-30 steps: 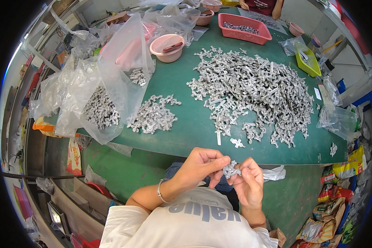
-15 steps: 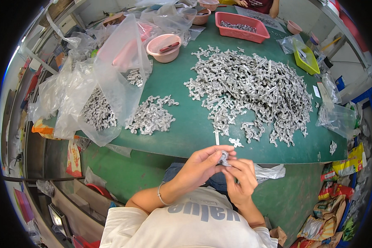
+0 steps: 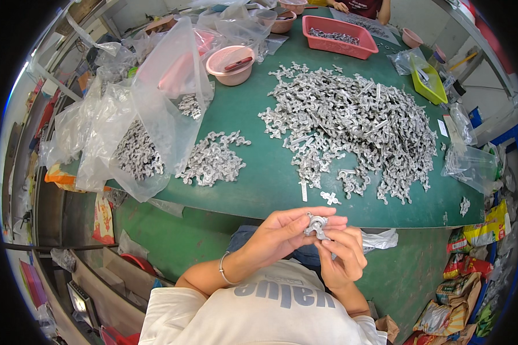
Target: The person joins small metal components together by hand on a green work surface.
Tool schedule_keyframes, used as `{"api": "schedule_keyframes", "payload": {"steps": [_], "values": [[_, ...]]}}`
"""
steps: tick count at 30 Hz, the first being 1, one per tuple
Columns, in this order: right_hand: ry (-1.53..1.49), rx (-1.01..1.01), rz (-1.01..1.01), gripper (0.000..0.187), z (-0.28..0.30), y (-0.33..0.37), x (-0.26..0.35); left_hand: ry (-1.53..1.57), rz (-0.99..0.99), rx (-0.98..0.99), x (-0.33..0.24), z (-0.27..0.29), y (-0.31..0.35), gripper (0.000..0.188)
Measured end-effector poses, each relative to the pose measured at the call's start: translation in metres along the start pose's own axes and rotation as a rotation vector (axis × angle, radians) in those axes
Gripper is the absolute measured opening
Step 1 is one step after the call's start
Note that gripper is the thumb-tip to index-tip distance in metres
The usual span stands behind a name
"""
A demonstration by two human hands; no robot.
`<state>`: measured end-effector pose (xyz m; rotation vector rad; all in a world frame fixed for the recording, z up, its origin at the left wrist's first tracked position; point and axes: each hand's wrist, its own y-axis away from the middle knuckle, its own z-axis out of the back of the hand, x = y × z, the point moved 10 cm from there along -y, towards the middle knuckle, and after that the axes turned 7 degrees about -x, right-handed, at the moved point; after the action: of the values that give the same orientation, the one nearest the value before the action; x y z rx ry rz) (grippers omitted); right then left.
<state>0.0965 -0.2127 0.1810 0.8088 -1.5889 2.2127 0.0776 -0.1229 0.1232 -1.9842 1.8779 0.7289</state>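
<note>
My left hand [image 3: 277,234] and my right hand [image 3: 343,257] meet just off the near edge of the green table [image 3: 236,201]. Between them is a small curved grey metal casting [image 3: 316,226] with lobed ends. The left thumb and fingers pinch it from one side; the right fingertips hold its lower end. Beyond my hands, a cross-shaped metal piece [image 3: 330,198] and a flat metal strip [image 3: 304,190] lie on the table. A large heap of similar castings [image 3: 362,126] spreads farther back, and a smaller heap [image 3: 213,163] lies to the left.
Clear plastic bags [image 3: 98,138] with castings stand at the left. A pink bowl [image 3: 229,76] holds a red-handled tool. Farther off are a pink tray [image 3: 351,47] of metal parts, a yellow-green basket [image 3: 429,86] and another person's hand [image 3: 341,7]. Bagged goods [image 3: 460,287] line the right side.
The casting has been turned in my fingers, so more of its curved face shows. Both hands have shifted slightly right and nearer to me.
</note>
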Motion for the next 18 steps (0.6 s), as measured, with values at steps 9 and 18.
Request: {"api": "schedule_keyframes", "payload": {"steps": [9,18], "values": [[-0.003,0.004,0.031,0.027,0.004,0.0,0.004,-0.007,0.021,0.01,0.0,-0.005,0.002,0.04],[0.289,-0.159,-0.51,0.019,0.039,0.022,-0.145,0.239,-0.003,-0.413,0.011,0.062,-0.008,0.022]]}}
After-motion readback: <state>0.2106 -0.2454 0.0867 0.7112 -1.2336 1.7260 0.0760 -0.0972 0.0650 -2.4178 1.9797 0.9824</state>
